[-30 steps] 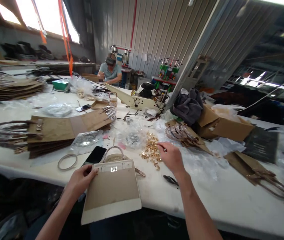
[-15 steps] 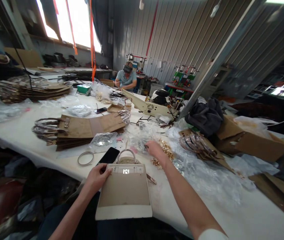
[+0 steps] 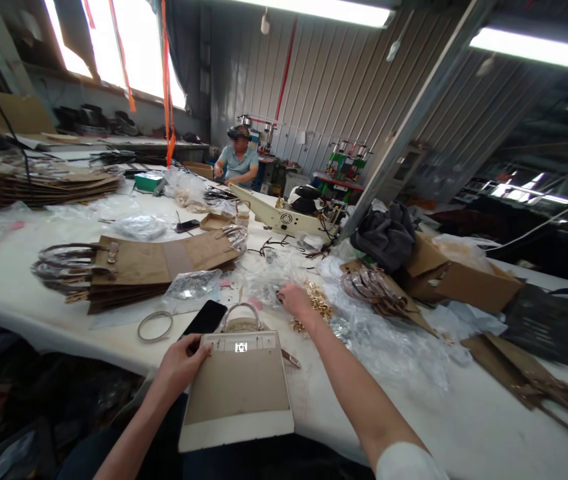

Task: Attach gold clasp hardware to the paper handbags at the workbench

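Note:
A beige handbag stands tilted at the table's front edge, its flap side towards me and a curved handle behind the top. A small silver metal plate shows near its upper edge. My left hand is closed on the handbag's upper left corner, thumb on the front. Farther forward, my right hand reaches into clear plastic bags with its fingers pinched together. What lies between those fingers is too small to make out. Gold hardware pieces are heaped just right of it.
Left of the handbag are a black phone and a ring-shaped strip. Stacked brown bags lie beyond. A cream machine and an open cardboard box stand farther back. A person sits across the table.
The view has tilted up and turned slightly right, so the scene sits farther left. Both hands keep about the same places at the handbag and plastic bags.

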`<state>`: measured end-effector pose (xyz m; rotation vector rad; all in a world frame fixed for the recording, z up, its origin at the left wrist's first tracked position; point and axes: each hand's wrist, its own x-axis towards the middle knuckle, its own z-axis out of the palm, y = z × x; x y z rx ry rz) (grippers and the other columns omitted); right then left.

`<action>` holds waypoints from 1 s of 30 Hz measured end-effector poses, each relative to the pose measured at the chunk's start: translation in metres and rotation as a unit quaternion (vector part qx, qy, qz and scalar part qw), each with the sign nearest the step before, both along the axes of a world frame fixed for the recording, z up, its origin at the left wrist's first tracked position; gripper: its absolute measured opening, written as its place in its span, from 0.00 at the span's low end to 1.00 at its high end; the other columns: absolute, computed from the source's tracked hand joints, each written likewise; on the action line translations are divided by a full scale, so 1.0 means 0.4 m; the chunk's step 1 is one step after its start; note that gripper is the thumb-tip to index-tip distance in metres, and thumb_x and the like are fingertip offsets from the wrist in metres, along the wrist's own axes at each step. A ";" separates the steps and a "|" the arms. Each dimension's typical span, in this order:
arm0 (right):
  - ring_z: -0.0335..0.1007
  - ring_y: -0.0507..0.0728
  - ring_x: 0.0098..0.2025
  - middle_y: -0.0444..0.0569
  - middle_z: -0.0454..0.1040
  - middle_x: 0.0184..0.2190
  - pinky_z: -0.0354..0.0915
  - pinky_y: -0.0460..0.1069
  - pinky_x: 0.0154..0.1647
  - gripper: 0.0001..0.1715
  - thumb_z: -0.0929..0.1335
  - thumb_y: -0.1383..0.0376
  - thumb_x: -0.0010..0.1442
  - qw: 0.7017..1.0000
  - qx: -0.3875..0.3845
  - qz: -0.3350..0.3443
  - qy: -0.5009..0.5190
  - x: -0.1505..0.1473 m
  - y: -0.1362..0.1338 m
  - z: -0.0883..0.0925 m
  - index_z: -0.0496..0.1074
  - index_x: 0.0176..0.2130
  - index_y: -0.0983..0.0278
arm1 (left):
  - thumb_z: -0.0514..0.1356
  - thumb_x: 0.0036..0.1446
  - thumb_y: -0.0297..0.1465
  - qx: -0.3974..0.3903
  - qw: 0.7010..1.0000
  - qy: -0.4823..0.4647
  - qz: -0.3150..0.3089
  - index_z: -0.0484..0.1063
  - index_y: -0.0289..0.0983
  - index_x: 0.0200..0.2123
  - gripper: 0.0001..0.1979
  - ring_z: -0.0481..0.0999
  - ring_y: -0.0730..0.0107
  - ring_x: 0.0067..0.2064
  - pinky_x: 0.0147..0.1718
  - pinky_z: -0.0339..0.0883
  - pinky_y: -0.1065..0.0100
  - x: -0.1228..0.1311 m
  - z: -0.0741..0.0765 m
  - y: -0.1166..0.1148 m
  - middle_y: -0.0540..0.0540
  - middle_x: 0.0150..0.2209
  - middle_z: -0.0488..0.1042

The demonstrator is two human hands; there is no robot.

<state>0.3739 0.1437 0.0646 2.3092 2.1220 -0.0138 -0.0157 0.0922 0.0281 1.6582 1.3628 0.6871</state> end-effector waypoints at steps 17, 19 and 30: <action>0.79 0.60 0.48 0.55 0.82 0.49 0.69 0.49 0.48 0.16 0.67 0.61 0.75 0.998 0.053 0.014 0.018 0.011 -0.006 -0.027 0.86 0.44 0.60 | 0.62 0.58 0.51 0.011 1.000 -0.025 0.009 0.84 0.38 0.46 0.26 0.82 0.49 0.47 0.45 0.71 0.60 -0.003 -0.020 -0.005 0.42 0.46 0.86; 0.79 0.60 0.47 0.56 0.82 0.49 0.69 0.49 0.49 0.18 0.66 0.62 0.76 0.997 0.079 0.003 0.023 0.014 -0.011 -0.034 0.85 0.44 0.61 | 0.62 0.57 0.51 0.013 0.999 -0.027 0.011 0.84 0.38 0.45 0.25 0.82 0.49 0.47 0.44 0.72 0.60 -0.003 -0.024 -0.004 0.43 0.45 0.86; 0.80 0.59 0.47 0.49 0.85 0.45 0.69 0.48 0.51 0.16 0.66 0.62 0.75 0.972 0.194 0.016 0.132 0.059 -0.041 -0.029 0.85 0.46 0.58 | 0.61 0.57 0.51 0.015 1.000 -0.010 0.007 0.84 0.38 0.46 0.26 0.82 0.48 0.48 0.46 0.71 0.59 -0.002 -0.010 -0.003 0.42 0.45 0.86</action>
